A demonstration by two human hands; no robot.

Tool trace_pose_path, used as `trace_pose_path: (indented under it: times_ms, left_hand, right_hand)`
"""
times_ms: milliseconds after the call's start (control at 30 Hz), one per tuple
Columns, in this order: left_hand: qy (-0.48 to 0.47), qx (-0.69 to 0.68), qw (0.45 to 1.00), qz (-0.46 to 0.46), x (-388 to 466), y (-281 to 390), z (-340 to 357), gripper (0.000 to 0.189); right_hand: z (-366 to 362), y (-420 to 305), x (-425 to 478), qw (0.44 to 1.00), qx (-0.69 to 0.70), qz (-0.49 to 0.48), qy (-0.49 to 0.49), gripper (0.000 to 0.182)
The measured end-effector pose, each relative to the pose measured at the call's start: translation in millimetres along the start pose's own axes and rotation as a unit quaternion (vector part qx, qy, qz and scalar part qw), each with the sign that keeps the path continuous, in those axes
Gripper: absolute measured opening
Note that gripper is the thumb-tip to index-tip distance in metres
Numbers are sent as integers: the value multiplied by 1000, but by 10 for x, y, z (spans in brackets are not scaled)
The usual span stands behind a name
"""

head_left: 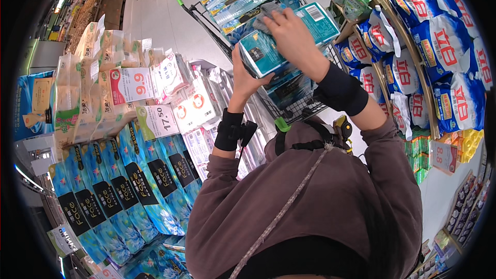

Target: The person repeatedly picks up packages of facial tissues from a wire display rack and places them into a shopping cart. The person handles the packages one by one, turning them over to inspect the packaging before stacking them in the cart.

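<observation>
A teal plastic-wrapped pack of tissues (267,52) lies tilted over a wire shopping cart (329,56). My left hand (248,75) grips its near left end, thumb and fingers around the corner. In my right hand (292,37) is a grey cloth (267,13), pressed on the upper side of the pack. Below and behind it the cart holds several blue Face tissue packs (244,4). Another teal pack end with a barcode (316,17) shows just right of my right hand.
Left stand stacked blue Face packs (116,197), beige tissue packs (87,97) and white packs (197,102) with price cards (131,85). Wooden shelves at right hold blue-and-white detergent bags (441,42). A green cap (283,124) marks the cart's near corner.
</observation>
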State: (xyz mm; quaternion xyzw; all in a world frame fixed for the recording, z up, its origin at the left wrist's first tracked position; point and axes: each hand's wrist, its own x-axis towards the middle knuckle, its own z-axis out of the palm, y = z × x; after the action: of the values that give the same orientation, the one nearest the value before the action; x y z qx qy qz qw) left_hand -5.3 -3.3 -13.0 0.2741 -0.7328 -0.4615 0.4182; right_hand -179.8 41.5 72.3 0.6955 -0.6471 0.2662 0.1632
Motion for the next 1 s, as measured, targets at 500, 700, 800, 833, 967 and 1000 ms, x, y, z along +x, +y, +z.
trace_pose_path:
  times_ms: [500, 700, 800, 833, 967, 1000]
  left_hand:
    - [-18, 77, 997, -13, -39, -118, -43, 99]
    - [-8, 47, 999, 15, -19, 25, -7, 103]
    - [-17, 77, 996, 38, -39, -13, -26, 106]
    - [-20, 80, 996, 43, -41, 0, -22, 106]
    - [-19, 88, 995, 48, -67, 57, -11, 106]
    - [-17, 95, 994, 52, -68, 74, -5, 106]
  right_hand:
    - [119, -537, 9, 992, 103, -64, -20, 43]
    - [9, -156, -90, 998, 44, -48, 15, 36]
    - [-64, 115, -166, 999, 23, -43, 7, 38]
    - [-92, 202, -193, 999, 16, -41, 6, 38]
    - [-210, 531, -284, 1000, -12, -29, 4, 42]
    - [-247, 585, -306, 999, -27, -20, -7, 43]
